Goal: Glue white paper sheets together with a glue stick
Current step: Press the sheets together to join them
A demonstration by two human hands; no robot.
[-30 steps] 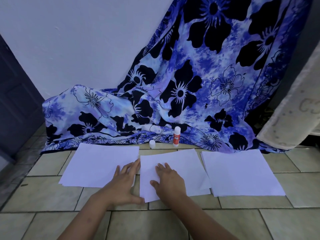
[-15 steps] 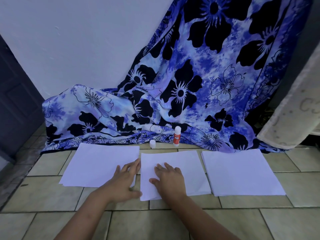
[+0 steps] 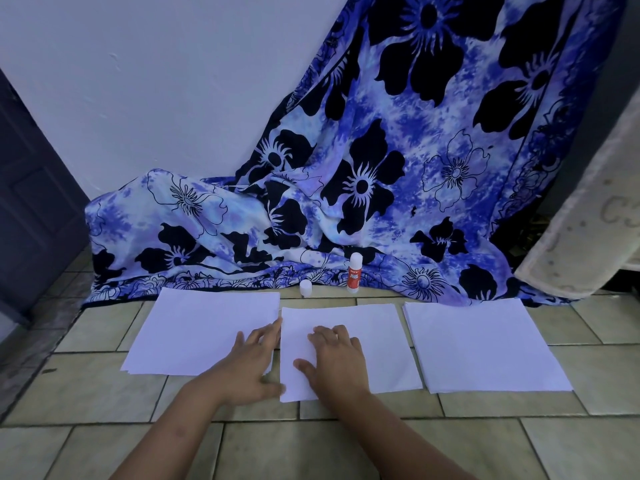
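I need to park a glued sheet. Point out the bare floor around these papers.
Bare tiled floor: the wide band in front of the papers, outside the forearms, and right of the right stack. A narrow strip separates middle sheet and right stack. Crowded: cap and glue stick between cloth and papers; left hand fills the gap beside the left stack.

matt white paper sheets (image 3: 353, 327) on glossy glazed floor tiles (image 3: 363, 448), draped printed cloth (image 3: 398, 150)

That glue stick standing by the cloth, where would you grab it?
Probably grip the glue stick round its red middle, from the near side: it stands upright, the cloth bunches behind, and its cap seems off, so avoid the top.
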